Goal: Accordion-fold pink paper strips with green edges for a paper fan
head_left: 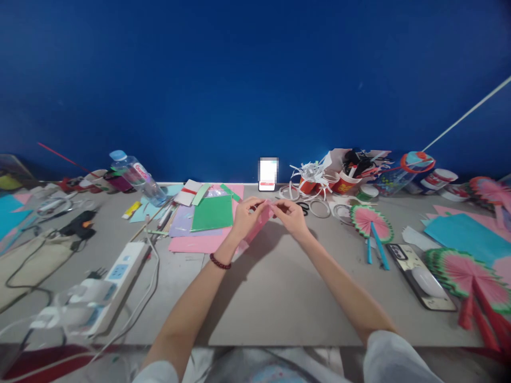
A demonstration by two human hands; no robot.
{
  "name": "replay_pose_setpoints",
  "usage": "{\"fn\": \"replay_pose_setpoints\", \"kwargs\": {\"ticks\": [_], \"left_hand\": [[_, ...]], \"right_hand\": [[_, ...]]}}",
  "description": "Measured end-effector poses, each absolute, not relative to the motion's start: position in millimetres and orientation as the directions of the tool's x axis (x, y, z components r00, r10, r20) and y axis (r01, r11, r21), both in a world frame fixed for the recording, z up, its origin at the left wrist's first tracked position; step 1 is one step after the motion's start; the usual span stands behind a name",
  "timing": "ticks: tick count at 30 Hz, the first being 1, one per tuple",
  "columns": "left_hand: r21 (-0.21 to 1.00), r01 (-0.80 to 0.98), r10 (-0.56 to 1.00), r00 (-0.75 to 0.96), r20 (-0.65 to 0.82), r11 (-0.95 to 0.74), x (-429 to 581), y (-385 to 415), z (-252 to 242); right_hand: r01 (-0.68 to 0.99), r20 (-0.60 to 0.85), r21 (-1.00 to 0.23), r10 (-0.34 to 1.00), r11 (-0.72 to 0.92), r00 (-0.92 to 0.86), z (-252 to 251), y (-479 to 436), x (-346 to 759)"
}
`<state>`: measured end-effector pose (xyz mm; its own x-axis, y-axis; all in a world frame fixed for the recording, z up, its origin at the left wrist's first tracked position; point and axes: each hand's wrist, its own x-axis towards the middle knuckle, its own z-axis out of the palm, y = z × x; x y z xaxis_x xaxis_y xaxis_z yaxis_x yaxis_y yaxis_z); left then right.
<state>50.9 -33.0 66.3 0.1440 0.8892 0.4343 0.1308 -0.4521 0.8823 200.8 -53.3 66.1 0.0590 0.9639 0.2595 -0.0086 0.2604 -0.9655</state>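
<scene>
Both hands meet over the middle of the grey table [275, 298], holding one piece of pink paper [258, 226] raised above the surface. My left hand [248, 214] pinches its upper edge from the left. From the right, my right hand [290, 215] pinches the same edge, its fingertips nearly touching those of my left hand. The paper hangs down beside my left hand, partly hidden by it. Left of it lie a green sheet [212, 214] and flat pink paper [195, 244]. Black scissors [303, 208] lie behind my right hand.
A phone [267, 175] stands against the blue wall. Paper fans [372, 223], another phone [415, 276] with a white mouse on it, and cups [346, 183] are on the right. At left are a bottle [139, 178], a power strip [120, 282] and a glue gun [82, 226].
</scene>
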Motion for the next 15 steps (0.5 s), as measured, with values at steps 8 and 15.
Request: {"fn": "replay_pose_setpoints", "kwargs": {"ticks": [8, 15], "left_hand": [[0.968, 0.036, 0.964, 0.105, 0.243, -0.248, 55, -29, 58], [0.979, -0.202, 0.987, 0.156, 0.029, 0.004, 61, -28, 48]], "right_hand": [[-0.371, 0.027, -0.929, 0.997, -0.002, -0.071, 56, -45, 203], [-0.484, -0.09, -0.861, 0.984, -0.154, -0.153, 47, -39, 210]]}}
